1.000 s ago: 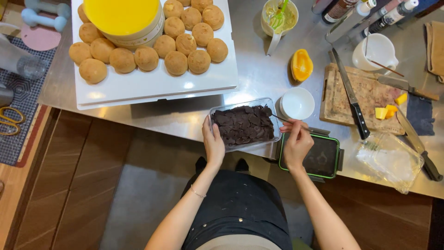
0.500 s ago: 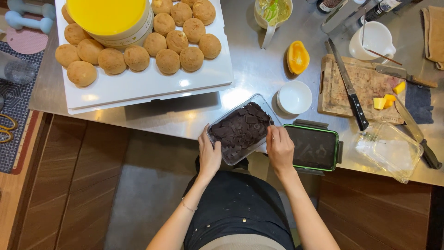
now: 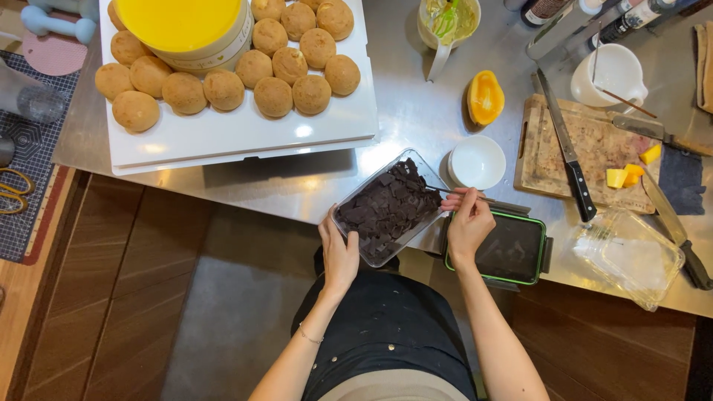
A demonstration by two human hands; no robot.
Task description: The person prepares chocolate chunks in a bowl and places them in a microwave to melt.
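At the far left, a dark patterned mat lies on the steel surface with yellow-handled scissors on it. Next comes a white tray loaded with round golden buns and a yellow-topped cake. Near the middle, at the surface's front edge, the left hand has its grip clenched on the near corner of a clear rectangular container, which sits tilted diagonally and is full of dark chocolate pieces. Just right of it, the right hand pinches a thin metal tool whose tip reaches into the chocolate pieces. Below that hand lies a green-rimmed lid. Behind it stand a small white bowl, an orange fruit half and a cup of green batter. Further right, a wooden cutting board carries a long knife and yellow fruit cubes, with a white jug behind and an empty clear container in front
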